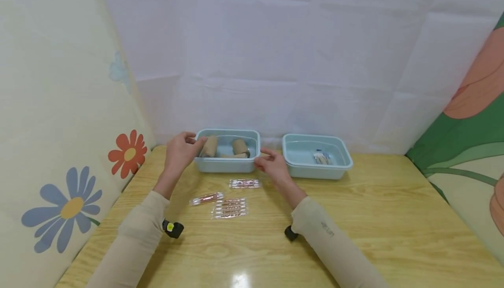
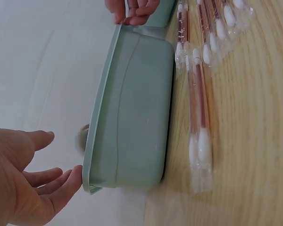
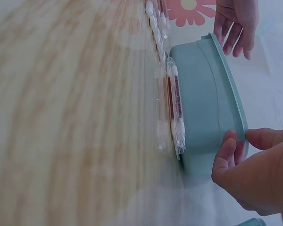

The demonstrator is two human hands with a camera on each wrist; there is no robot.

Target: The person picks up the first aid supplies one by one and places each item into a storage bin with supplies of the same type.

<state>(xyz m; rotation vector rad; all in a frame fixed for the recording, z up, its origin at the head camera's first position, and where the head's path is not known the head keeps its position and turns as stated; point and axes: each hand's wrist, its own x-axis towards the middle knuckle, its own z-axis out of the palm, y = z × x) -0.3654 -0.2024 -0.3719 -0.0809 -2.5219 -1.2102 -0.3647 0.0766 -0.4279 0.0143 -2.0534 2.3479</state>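
Your left hand (image 1: 183,150) is spread wide, fingertips touching the rim at the left end of a pale blue-green, smooth plastic tub (image 1: 226,165), its thumb standing away. Your right hand (image 1: 275,165) pinches the rim at the tub's right near corner, thumb above and fingers curled beneath. The tub, oblong with rounded corners, sits upright at the far left of the wood-grained table (image 1: 252,257) and holds matte tan rolls (image 1: 211,145). Nearer you lie clear, crinkled plastic swab packets (image 1: 229,208), their slim reddish-brown sticks tipped with soft white ends. To the right, a matching second tub (image 1: 315,173) holds small, shiny wrapped items (image 1: 323,158). Behind hangs creased white cloth (image 1: 252,60).
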